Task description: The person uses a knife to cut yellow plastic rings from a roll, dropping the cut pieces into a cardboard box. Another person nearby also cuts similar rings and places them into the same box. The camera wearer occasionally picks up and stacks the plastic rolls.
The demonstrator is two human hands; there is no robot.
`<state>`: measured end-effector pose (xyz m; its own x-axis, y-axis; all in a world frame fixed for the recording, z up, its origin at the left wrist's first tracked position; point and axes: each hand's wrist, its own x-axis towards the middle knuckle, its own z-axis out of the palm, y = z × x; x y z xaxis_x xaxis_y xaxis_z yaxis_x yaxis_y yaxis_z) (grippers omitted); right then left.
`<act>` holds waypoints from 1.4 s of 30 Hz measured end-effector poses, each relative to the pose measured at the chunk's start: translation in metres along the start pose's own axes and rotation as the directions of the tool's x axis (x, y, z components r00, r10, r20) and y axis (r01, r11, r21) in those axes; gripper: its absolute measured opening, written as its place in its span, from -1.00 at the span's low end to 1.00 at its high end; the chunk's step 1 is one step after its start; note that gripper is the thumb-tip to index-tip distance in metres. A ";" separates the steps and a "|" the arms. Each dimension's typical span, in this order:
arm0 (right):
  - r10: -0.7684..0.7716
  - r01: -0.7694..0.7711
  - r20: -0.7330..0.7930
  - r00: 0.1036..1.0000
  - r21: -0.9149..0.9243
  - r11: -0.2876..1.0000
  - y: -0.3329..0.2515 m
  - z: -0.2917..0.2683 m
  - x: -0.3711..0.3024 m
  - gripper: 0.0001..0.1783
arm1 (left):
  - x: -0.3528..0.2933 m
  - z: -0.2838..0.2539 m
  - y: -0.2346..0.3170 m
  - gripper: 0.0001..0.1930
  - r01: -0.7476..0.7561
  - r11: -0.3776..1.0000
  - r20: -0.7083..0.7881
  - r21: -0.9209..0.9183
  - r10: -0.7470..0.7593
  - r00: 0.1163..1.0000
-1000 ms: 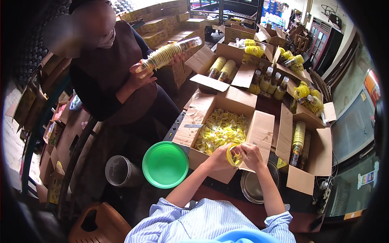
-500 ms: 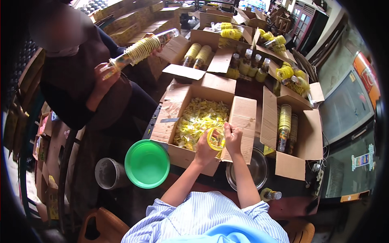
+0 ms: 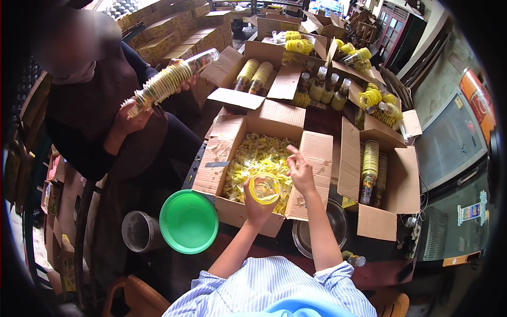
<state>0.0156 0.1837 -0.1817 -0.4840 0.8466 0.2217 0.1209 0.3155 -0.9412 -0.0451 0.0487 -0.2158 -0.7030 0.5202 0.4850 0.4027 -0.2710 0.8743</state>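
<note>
My left hand is closed around a clear plastic cup with a yellow rim, its mouth tilted up toward me. The cup is held over the near part of a cardboard box. A heap of small yellow-and-clear packets fills the lower part of that box. Apart from the cup, my right hand hovers by the box's right flap, its fingers loosely spread with nothing visible in them.
A green basin and a grey bucket stand at left, a metal bowl under my right forearm. Boxes with stacked cups and bottles stand right and behind. Across at left, a person holds a long cup stack.
My right hand has let go of the cup's rim and moved slightly up and away. The cup has shifted left in my left hand. The other person's stack has moved left and down.
</note>
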 end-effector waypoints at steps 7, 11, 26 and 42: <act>-0.075 0.099 0.133 0.988 -0.181 0.978 0.016 0.009 -0.020 -0.72 | -0.006 -0.010 -0.011 -0.23 -0.047 0.996 0.050 0.070 0.043 0.998; -0.225 0.263 0.190 0.956 -0.214 0.941 -0.053 0.006 -0.035 -0.75 | 0.000 -0.016 -0.002 -0.24 -0.143 0.962 0.105 0.233 0.121 0.987; -0.435 0.597 0.415 0.799 -0.635 0.490 -0.046 0.006 -0.044 -0.83 | 0.031 -0.030 0.025 -0.62 -0.016 0.994 0.401 0.107 -0.028 0.916; -0.395 0.537 0.367 0.842 -0.513 0.669 -0.034 0.007 -0.037 -0.89 | 0.034 -0.031 0.025 -0.61 -0.118 0.953 0.465 0.278 -0.026 0.885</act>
<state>0.0234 0.1386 -0.1597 -0.7732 0.4310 0.4651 0.2653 0.8861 -0.3801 -0.0772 0.0340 -0.1774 -0.3600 0.8438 0.3979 0.6299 -0.0947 0.7709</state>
